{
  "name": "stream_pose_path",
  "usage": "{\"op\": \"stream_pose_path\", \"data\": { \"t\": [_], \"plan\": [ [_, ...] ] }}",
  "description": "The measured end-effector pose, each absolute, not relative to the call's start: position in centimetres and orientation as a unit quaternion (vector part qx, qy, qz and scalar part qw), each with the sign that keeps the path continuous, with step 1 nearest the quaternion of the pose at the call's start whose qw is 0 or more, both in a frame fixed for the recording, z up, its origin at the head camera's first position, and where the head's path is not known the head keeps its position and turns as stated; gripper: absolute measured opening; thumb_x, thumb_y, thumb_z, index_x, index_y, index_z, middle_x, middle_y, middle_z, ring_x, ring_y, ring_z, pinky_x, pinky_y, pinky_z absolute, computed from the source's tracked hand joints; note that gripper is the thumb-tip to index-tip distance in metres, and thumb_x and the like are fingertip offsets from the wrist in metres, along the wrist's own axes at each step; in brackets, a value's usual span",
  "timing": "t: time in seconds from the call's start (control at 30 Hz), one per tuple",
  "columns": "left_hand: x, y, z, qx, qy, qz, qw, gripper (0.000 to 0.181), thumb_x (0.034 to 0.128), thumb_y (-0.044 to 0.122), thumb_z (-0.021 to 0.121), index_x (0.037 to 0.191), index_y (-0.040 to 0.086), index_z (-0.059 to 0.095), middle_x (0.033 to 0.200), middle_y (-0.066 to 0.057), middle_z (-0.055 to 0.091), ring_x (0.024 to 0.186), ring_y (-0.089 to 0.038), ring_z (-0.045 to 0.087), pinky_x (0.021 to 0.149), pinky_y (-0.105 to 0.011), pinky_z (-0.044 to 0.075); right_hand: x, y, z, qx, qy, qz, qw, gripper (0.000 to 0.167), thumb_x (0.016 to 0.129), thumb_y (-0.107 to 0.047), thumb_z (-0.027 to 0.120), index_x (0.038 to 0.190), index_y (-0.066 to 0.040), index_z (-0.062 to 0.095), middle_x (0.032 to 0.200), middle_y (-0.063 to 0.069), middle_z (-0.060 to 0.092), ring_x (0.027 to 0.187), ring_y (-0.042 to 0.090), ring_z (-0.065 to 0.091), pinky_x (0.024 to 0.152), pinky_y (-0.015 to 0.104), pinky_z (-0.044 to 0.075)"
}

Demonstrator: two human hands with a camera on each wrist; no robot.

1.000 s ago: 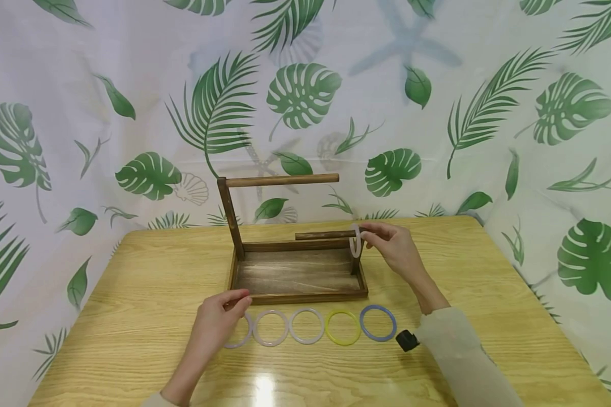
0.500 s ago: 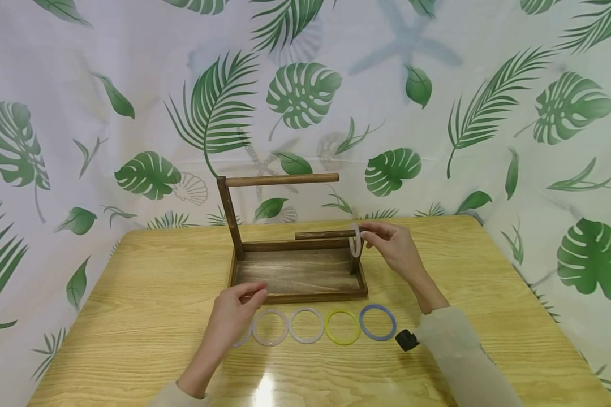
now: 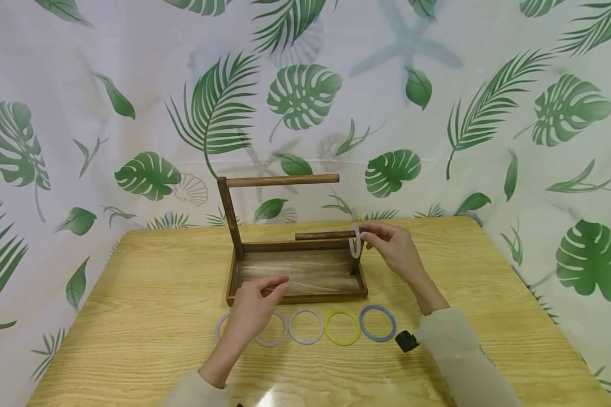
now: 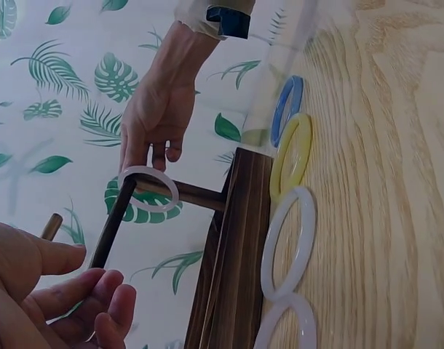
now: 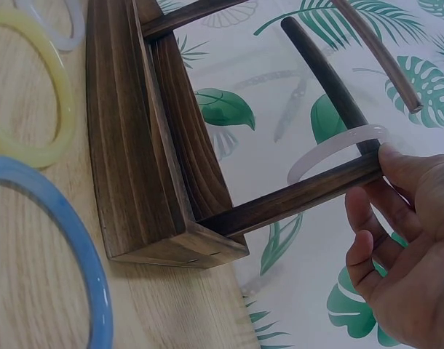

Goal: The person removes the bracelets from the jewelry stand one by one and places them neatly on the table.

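A dark wooden bangle stand (image 3: 295,265) has a tray base, a tall left post with an upper rod (image 3: 285,180), and a short right post with a lower rod (image 3: 321,235). One pale translucent bangle (image 5: 325,149) hangs around the lower rod, close to the short post. My right hand (image 3: 397,249) pinches the top of that post (image 5: 295,200), thumb tip beside the bangle. Over the tray's front edge my left hand (image 3: 254,308) hovers, fingers loosely bent and holding nothing. In the left wrist view its fingertips appear near the lower rod's free end.
Before the tray lies a row of bangles: blue (image 3: 379,340), yellow (image 3: 343,343), whitish (image 3: 306,342), pale pinkish (image 3: 271,345), and a pale leftmost one (image 3: 216,328) partly behind my left arm. A leaf-print cloth (image 3: 305,141) hangs behind the wooden table (image 3: 132,339).
My left hand has moved right from the tray's front left corner to over its front edge. My right hand and the hanging bangle stay in place.
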State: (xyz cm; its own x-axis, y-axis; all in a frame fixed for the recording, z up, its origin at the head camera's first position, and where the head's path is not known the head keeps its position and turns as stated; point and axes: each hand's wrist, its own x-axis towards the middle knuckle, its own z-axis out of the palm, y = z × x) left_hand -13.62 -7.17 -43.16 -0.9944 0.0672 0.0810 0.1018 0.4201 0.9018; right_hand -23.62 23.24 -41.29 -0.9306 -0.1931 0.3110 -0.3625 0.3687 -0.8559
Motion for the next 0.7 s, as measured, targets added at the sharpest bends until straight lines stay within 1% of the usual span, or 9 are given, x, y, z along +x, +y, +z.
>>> {"op": "stream_pose_path", "data": {
  "t": [0.07, 0.23, 0.33, 0.47, 0.57, 0.7],
  "plan": [
    [-13.8, -6.8, -43.2, -0.055, -0.840, -0.540, 0.015, 0.026, 0.1016, 0.018, 0.068, 0.122, 0.003, 0.076, 0.104, -0.013, 0.077, 0.090, -0.030, 0.072, 0.061, -0.026, 0.050, -23.1, 23.0, -40.5, 0.172, -0.824, 0.534, 0.078, 0.029, 0.104, -0.005, 0.063, 0.128, 0.009, 0.068, 0.107, 0.029, 0.071, 0.091, 0.050, 0.061, 0.056, 0.023, 0.042],
    [-14.2, -5.9, -43.3, -0.064, -0.837, -0.543, 0.020, 0.027, 0.1020, 0.022, 0.068, 0.122, 0.006, 0.077, 0.106, -0.011, 0.077, 0.089, -0.022, 0.072, 0.062, -0.025, 0.051, -22.4, 22.7, -39.8, 0.174, -0.822, 0.536, 0.079, 0.029, 0.103, -0.004, 0.063, 0.127, 0.010, 0.068, 0.106, 0.030, 0.071, 0.091, 0.049, 0.061, 0.056, 0.022, 0.042],
    [-14.5, -5.3, -43.4, -0.069, -0.834, -0.546, 0.027, 0.026, 0.1018, 0.021, 0.069, 0.121, 0.007, 0.077, 0.106, -0.009, 0.077, 0.089, -0.021, 0.071, 0.065, -0.026, 0.053, -22.5, 22.8, -39.9, 0.174, -0.821, 0.538, 0.080, 0.028, 0.103, -0.004, 0.064, 0.127, 0.010, 0.068, 0.105, 0.030, 0.071, 0.090, 0.048, 0.061, 0.056, 0.023, 0.042],
    [-14.9, -4.5, -43.3, -0.069, -0.834, -0.546, 0.030, 0.025, 0.1010, 0.022, 0.070, 0.120, 0.009, 0.078, 0.105, -0.005, 0.077, 0.087, -0.017, 0.070, 0.067, -0.026, 0.054, -22.6, 22.8, -40.0, 0.174, -0.822, 0.536, 0.082, 0.028, 0.103, -0.005, 0.064, 0.127, 0.010, 0.068, 0.109, 0.028, 0.071, 0.090, 0.048, 0.061, 0.057, 0.025, 0.044],
    [-15.3, -3.9, -43.2, -0.070, -0.838, -0.540, 0.034, 0.025, 0.1004, 0.025, 0.070, 0.119, 0.011, 0.079, 0.103, -0.003, 0.077, 0.083, -0.012, 0.068, 0.064, -0.026, 0.053, -22.7, 22.8, -40.1, 0.174, -0.821, 0.538, 0.083, 0.028, 0.103, -0.005, 0.064, 0.126, 0.010, 0.068, 0.112, 0.026, 0.071, 0.091, 0.048, 0.062, 0.059, 0.025, 0.047],
    [-15.6, -3.2, -43.2, -0.077, -0.839, -0.538, 0.035, 0.026, 0.1009, 0.026, 0.070, 0.120, 0.010, 0.078, 0.105, -0.004, 0.077, 0.083, -0.013, 0.068, 0.064, -0.027, 0.054, -22.7, 22.8, -40.2, 0.180, -0.819, 0.538, 0.087, 0.027, 0.103, -0.004, 0.064, 0.126, 0.009, 0.069, 0.110, 0.026, 0.072, 0.090, 0.049, 0.062, 0.059, 0.022, 0.047]
  ]
}}
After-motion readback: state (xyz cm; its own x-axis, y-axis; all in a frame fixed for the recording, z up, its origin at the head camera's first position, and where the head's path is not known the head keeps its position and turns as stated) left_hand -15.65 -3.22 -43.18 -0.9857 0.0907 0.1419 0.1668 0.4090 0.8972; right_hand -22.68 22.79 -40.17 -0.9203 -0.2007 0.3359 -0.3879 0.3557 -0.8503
